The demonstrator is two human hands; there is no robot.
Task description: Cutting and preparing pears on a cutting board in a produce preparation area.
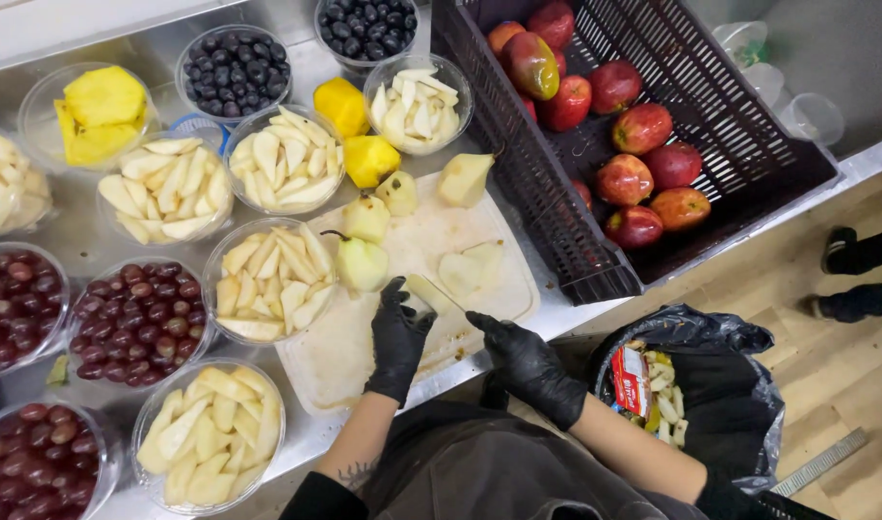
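Pear piece (423, 292) lies on the cutting board (364, 351), pinned under the left hand (399, 337), whose gloved fingers close on it to steady it. The right hand (527, 364) rests beside it, fingers curled; whether it grips a knife is unclear. Peeled pears (364, 260) wait nearby, with tubs of slices (267, 281) alongside for filling.

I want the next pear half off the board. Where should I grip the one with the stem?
Pinch the pear half with the stem across its wide lower body from above: it lies flat, its thin stem points left, and neighbours crowd its top.
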